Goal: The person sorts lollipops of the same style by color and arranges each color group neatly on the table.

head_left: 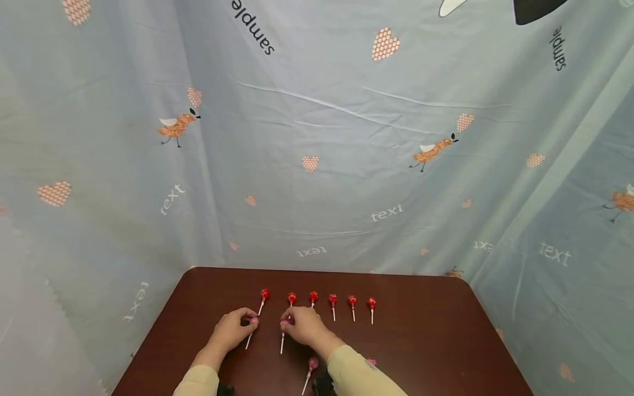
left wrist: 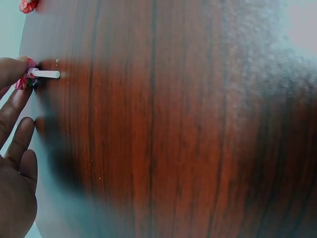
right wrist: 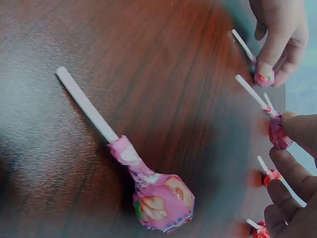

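My left hand (head_left: pixel 229 333) pinches a pink-wrapped lollipop (head_left: pixel 254 320) by its head, its white stick pointing towards me. In the left wrist view, thumb and fingertips of the left hand (left wrist: pixel 15 163) meet at that lollipop's wrapper (left wrist: pixel 30 74). To its right, my right hand (head_left: pixel 308 329) holds another pink lollipop (head_left: pixel 284 325) between thumb and finger. The right wrist view shows this purplish-pink lollipop (right wrist: pixel 279 133) in the right hand (right wrist: pixel 297 198). Red lollipops, one of them farthest left (head_left: pixel 264 293), lie in a row just beyond both hands.
On the dark brown table (head_left: pixel 436 330), a loose pink lollipop (head_left: pixel 313 363) lies nearer me. Another pink wrapper (head_left: pixel 371 361) shows partly behind my right sleeve (head_left: pixel 361 371). A patterned blue-grey cloth (head_left: pixel 307 209) hangs behind the table's far edge.
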The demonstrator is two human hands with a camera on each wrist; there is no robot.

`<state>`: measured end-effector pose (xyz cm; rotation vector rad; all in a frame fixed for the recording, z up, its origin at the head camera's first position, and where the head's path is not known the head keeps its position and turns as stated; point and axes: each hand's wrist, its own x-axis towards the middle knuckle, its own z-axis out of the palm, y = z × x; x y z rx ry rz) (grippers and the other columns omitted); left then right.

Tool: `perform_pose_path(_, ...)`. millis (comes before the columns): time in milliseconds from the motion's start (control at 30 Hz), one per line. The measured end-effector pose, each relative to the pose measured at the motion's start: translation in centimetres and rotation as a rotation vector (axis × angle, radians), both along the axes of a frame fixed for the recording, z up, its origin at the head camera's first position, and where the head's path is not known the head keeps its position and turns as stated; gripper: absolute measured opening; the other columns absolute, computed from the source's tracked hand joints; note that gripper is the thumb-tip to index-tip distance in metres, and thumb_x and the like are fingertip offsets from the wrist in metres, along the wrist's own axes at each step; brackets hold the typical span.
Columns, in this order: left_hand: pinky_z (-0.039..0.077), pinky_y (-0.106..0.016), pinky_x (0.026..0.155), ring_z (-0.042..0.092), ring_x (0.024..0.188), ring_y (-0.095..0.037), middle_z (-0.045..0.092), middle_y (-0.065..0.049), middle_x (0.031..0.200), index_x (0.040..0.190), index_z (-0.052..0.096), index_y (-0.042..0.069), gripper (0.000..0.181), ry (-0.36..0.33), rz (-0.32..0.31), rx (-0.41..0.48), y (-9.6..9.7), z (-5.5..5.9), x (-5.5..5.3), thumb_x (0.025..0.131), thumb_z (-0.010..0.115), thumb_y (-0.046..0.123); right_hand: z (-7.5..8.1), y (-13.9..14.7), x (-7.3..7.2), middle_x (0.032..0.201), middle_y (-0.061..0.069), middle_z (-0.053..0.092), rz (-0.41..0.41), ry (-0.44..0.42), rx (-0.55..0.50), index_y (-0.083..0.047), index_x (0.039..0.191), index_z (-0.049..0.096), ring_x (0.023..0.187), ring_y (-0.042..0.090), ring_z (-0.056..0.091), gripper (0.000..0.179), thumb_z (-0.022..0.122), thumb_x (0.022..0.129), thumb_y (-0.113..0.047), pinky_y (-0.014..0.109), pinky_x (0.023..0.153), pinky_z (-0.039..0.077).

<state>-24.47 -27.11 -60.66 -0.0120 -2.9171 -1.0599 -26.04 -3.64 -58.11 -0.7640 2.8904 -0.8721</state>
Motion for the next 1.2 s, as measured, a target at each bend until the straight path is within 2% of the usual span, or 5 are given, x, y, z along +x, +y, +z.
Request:
perform_pose_path(333,0.048,-0.049,0.085,0.063,0.092,-0.023,0.068,0.003,0.092,0.097,0.071,0.014,0.011,0.043,-0.006,0.048,0.5,0.0,0.3,0.088,0.076,0.019,-1.0,-0.1,-0.2,0.078,-0.010,0.062,-0.037,-0.019,0.042,-0.017,0.096,0.073,0.074,0.012,0.058,0.011,0.074,0.090,-0.026,0.037,0.066,0.046)
perform_pose_path(467,0.048,-0.047,0.084,0.063,0.091,-0.022,0.067,0.005,0.090,0.097,0.071,0.014,0.013,0.063,-0.003,0.043,0.6,-0.2,0.3,0.087,0.077,0.018,-1.3,0.1,-0.1,0.076,-0.010,0.061,-0.026,-0.023,0.046,-0.016,0.097,0.073,0.072,0.010,0.056,0.011,0.073,0.090,-0.025,0.035,0.065,0.047)
perform_pose_path(700,0.048,-0.044,0.083,0.061,0.091,-0.019,0.066,0.006,0.090,0.102,0.070,0.013,0.020,0.035,0.014,0.069,0.3,-0.5,0.3,0.084,0.079,0.015,-1.5,0.0,0.0,0.083,-0.004,0.065,0.021,-0.001,0.030,-0.013,0.102,0.072,0.076,0.011,0.058,0.016,0.074,0.090,-0.023,0.032,0.068,0.049)
perform_pose_path(967,0.044,-0.054,0.093,0.058,0.109,-0.031,0.065,-0.005,0.109,0.113,0.069,0.010,0.032,0.031,0.011,0.049,0.4,-0.3,0.6,0.084,0.080,0.018,-0.7,2.1,0.0,0.101,0.000,0.069,0.069,0.021,-0.051,-0.011,0.111,0.071,0.096,0.016,0.063,0.028,0.071,0.092,-0.030,0.033,0.084,0.050)
perform_pose_path(1200,0.042,-0.058,0.093,0.050,0.115,-0.039,0.059,-0.013,0.124,0.121,0.068,0.012,0.038,0.091,-0.014,0.062,2.1,0.9,1.2,0.085,0.079,0.020,0.4,6.1,0.3,0.113,0.000,0.066,0.096,-0.028,-0.083,-0.014,0.120,0.069,0.107,0.019,0.061,0.034,0.071,0.092,-0.033,0.037,0.090,0.049)
